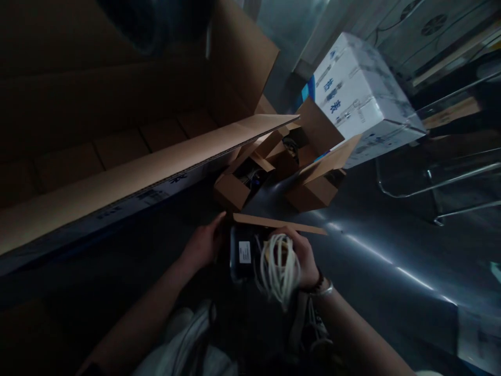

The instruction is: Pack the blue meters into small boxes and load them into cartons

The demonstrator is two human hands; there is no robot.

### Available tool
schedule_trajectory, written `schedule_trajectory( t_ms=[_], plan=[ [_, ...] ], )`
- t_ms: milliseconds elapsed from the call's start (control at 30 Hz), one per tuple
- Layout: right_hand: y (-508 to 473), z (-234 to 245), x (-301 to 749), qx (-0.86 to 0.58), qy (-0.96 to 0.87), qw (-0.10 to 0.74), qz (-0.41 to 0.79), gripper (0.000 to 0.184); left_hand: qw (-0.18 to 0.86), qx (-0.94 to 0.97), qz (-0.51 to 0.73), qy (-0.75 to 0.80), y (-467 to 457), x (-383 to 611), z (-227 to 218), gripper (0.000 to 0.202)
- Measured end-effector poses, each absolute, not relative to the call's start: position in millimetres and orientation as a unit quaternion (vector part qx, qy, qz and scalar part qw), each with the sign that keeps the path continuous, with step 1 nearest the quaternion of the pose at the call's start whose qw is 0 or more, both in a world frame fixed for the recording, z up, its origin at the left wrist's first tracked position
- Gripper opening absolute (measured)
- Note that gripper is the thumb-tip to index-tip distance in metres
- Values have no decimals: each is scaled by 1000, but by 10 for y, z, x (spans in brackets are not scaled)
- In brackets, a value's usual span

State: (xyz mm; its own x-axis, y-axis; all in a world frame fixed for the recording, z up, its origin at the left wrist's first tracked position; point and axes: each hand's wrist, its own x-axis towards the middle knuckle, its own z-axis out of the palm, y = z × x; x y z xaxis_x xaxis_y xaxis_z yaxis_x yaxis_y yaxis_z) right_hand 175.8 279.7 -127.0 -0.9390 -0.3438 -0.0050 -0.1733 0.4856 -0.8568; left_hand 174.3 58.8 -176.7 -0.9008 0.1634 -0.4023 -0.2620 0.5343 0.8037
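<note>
A coil of white cable (pixel 279 271) hangs from my right hand (pixel 303 256), whose fingers are closed around it; something yellowish shows within the loops. Left of the coil is a black device (pixel 238 253) with a white label (pixel 245 251). It sits at a small cardboard box, whose raised flap (pixel 279 223) runs along the far side. My left hand (pixel 205 240) is at the left side of this box, fingers curled at its edge. Shadow hides the fingertips and most of the box walls.
A large open carton (pixel 117 180) fills the left, with several brown boxes inside. Smaller open boxes (pixel 235 190) holding dark cables stand ahead on the floor. Behind them is a white printed carton (pixel 348 99). A metal tube frame (pixel 434 190) stands at the right.
</note>
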Motion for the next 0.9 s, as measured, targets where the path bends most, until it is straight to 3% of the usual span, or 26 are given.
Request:
schedule_trajectory(
  t_ms=[133, 233, 333, 433, 533, 633, 667, 700, 800, 833, 900],
  plan=[
    [2687, -1453, 1780, -157, 960, 73, -219, 19, 212, -42, 475, 853, 502, 1822, -1750, 58],
    [2499, -1783, 1696, -126, 969, 199, -71, 28, 198, -45, 488, 849, 535, 1847, -1748, 60],
    [2277, -2136, 1600, -135, 944, 295, -52, 40, 193, -52, 475, 857, 561, 1879, -1765, 60],
    [2309, -2187, 1636, -161, 936, 300, -92, 46, 162, -61, 497, 850, 498, 1944, -1829, 55],
    [2821, -1876, 1756, -135, 946, 169, -241, 39, 131, -41, 567, 812, 427, 1991, -1976, 50],
    [3552, -1577, 1776, 92, 927, -139, -337, 18, 50, -10, 563, 825, 527, 1956, -2210, 65],
    [3738, -1559, 1750, 152, 903, -178, -361, 18, 28, -2, 548, 836, 607, 1933, -2295, 73],
    [3862, -1595, 1714, 169, 888, -127, -409, 29, 10, -2, 534, 846, 700, 1910, -2375, 79],
    [3856, -1959, 1613, 104, 817, 188, -535, 81, -48, -47, 515, 855, 936, 1883, -2552, 72],
    [3771, -2115, 1599, 86, 792, 240, -555, 91, -76, -57, 515, 852, 967, 1894, -2586, 63],
    [3605, -2372, 1607, 76, 768, 241, -588, 93, -109, -50, 520, 846, 941, 1943, -2613, 40]
  ],
)
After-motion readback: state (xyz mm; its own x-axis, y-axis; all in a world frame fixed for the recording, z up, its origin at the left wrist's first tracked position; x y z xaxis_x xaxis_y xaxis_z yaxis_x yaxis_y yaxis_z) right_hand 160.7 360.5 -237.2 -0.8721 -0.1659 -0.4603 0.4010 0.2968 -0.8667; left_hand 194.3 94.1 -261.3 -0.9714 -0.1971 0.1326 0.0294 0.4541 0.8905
